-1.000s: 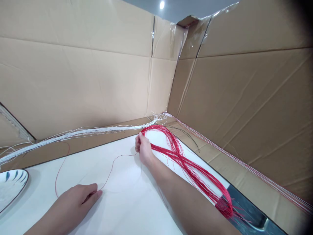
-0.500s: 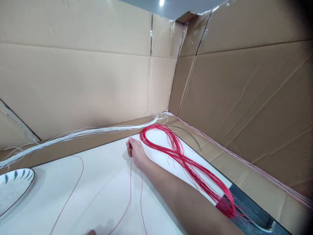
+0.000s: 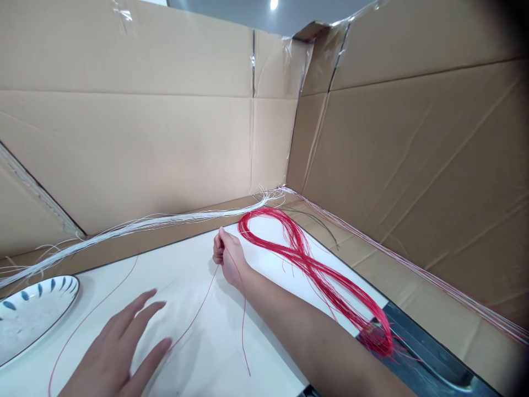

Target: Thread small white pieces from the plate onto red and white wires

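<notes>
My right hand [image 3: 226,256] is closed in a pinch on thin red wire [image 3: 197,311] that trails back across the white table [image 3: 264,259]. It sits just left of a looped bundle of red wires [image 3: 314,270] lying in a figure-eight. My left hand [image 3: 119,344] hovers low at the front left with fingers spread, holding nothing, its fingertips close to a loose red strand. A long bundle of white wires [image 3: 136,225] runs along the back edge of the table.
Cardboard walls [image 3: 165,138] stand behind and to the right of the table. A white plate with blue marks [image 3: 31,314] sits at the left edge. More thin wires [image 3: 413,270] lie along the right wall's base. A dark metal part [image 3: 421,358] shows at the lower right.
My right hand has pulled away from the red loop toward the left with wire strands in it. My left hand left the view, then came back with fingers spread.
</notes>
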